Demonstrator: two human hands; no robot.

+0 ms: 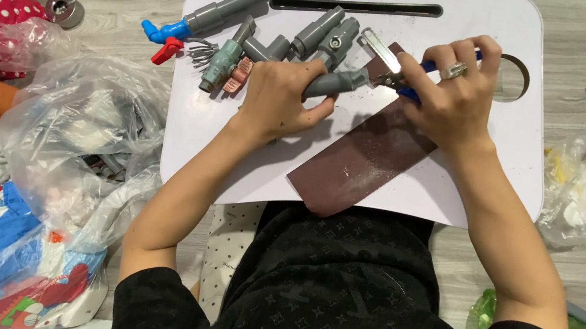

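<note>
Bags of clear plastic (pixel 84 126) crowd the floor at the far left, spilling toward the white table (pixel 193 138), so there is little room to swing an elbow out that way. On the table's upper left lie spare taps and pipe fittings (pixel 226 39), a blue-ended one (pixel 165 29) near the left edge; a nudge from the left forearm could, I judge, roll them off that rim.

The left hand (pixel 278 100) is closed tight around a grey pipe piece (pixel 335 83), held just above the table's middle. The right hand (pixel 452 94) is clamped on blue-handled pliers (pixel 392 73), whose metal nose meets the end of that pipe piece. The hands work close together, so a slip of the pliers would likely drive the nose toward the left thumb; too hard a squeeze might crack the plastic.

A brown sheet of sandpaper (pixel 363 161) lies under both hands, its lower corner reaching the near edge, dusted with pale grit; it could slide off toward the lap.

At the right, the table has bare room up to its oval handle hole (pixel 520 76), and another crumpled bag (pixel 584 190) sits on the floor beyond.
</note>
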